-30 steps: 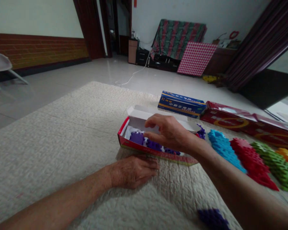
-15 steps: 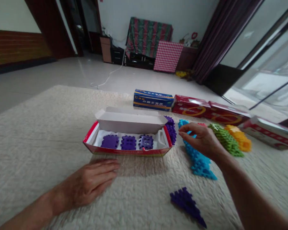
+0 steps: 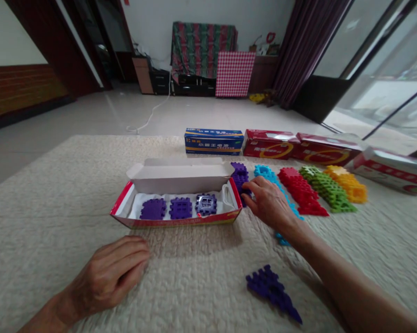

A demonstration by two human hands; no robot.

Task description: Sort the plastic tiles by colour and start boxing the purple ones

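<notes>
An open red cardboard box lies on a cream quilted mat, with three purple plastic tiles in a row inside. My right hand rests just right of the box, fingers curled on a stack of purple tiles and over the cyan tiles. My left hand lies on the mat in front of the box, fingers loosely bent, holding nothing. A dark purple row of tiles lies near my right forearm.
Rows of red, green and yellow-orange tiles lie right of the cyan ones. A blue box and red boxes line the mat's far edge. Beyond are a tiled floor, a cable and a covered cabinet.
My right hand left the box, swung right over the cyan tiles, then came back onto the purple stack. The view turned right. My left hand stayed on the mat.
</notes>
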